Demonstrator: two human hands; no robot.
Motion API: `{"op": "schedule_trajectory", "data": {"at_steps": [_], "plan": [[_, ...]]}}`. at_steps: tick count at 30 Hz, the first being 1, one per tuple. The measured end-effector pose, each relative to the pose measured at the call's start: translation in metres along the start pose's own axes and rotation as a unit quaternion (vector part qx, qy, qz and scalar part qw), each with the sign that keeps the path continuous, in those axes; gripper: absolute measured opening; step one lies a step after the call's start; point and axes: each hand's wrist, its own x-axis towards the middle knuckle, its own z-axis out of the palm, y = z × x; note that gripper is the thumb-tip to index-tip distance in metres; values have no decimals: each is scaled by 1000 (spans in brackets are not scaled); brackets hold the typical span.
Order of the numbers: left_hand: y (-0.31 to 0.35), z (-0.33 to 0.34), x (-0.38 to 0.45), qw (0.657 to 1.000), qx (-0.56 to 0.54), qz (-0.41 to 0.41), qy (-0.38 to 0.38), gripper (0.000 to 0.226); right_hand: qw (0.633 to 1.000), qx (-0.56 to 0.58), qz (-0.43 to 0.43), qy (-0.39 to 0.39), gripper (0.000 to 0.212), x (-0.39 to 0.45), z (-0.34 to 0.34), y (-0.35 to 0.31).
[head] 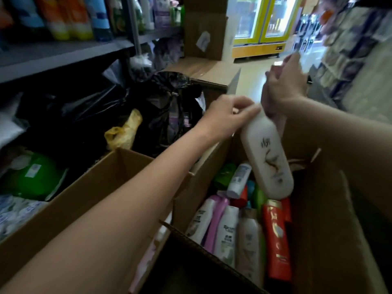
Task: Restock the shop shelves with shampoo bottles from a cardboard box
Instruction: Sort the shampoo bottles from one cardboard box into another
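- Two hands on one white shampoo bottle (267, 153), raised above the cardboard box (331, 219).
- Left hand (228, 117): fingers pinch its neck.
- Right hand (284, 85): curled around the top; exact grip unclear.
- Advice: support the base, lift clear of the box flaps.
- Shelves (63, 52) lie far left of the left hand; open aisle beyond.

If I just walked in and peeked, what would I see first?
First, the big white bottle in the middle, held above the open cardboard box with the left hand and right hand both at its top end. Next, the colourful bottles packed inside the box, especially the red bottle. Further back, a bright yellow fridge glows at the end of the aisle.
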Motion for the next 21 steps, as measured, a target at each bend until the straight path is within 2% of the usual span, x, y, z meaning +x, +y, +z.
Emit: {"op": "schedule_trajectory", "data": {"at_steps": [3, 5, 7, 8, 9, 10, 11, 12, 14, 16, 18, 19, 21], "plan": [[-8, 34, -15, 984, 114, -19, -136, 29, 973, -91, 8, -213, 32, -21, 11, 51], [-17, 55, -26, 954, 204, -48, -215, 32, 945, -87, 57, -311, 46, -40, 30, 76], [-26, 65, -32, 930, 258, -71, -251, 30, 913, -119, 111, -374, 49, -59, 43, 87], [-29, 63, -32, 932, 263, -72, -240, 28, 891, -173, 92, -408, 45, -65, 44, 89], [-30, 59, -31, 941, 258, -68, -209, 28, 871, -210, 86, -436, 42, -65, 44, 86], [-30, 51, -27, 952, 249, -61, -168, 28, 877, -197, 95, -427, 40, -58, 47, 85], [-27, 41, -23, 963, 236, -51, -119, 28, 886, -206, 62, -411, 40, -51, 46, 80], [-24, 30, -20, 974, 214, -42, -65, 27, 899, -223, 17, -377, 40, -42, 45, 71], [-22, 1, -18, 985, 157, -29, 61, 25, 946, -170, -50, -272, 37, -27, 43, 42], [-30, -30, -24, 976, 97, -37, 191, 25, 973, -82, -99, -192, 34, -26, 41, -5], [-50, -59, -41, 950, 68, -83, 292, 24, 975, -30, -154, -157, 33, -37, 51, -53], [-64, -71, -52, 938, 69, -115, 320, 23, 969, -25, -186, -162, 33, -48, 61, -76], [-98, -86, -83, 924, 105, -189, 316, 21, 942, -36, -257, -211, 35, -81, 92, -117]]}}
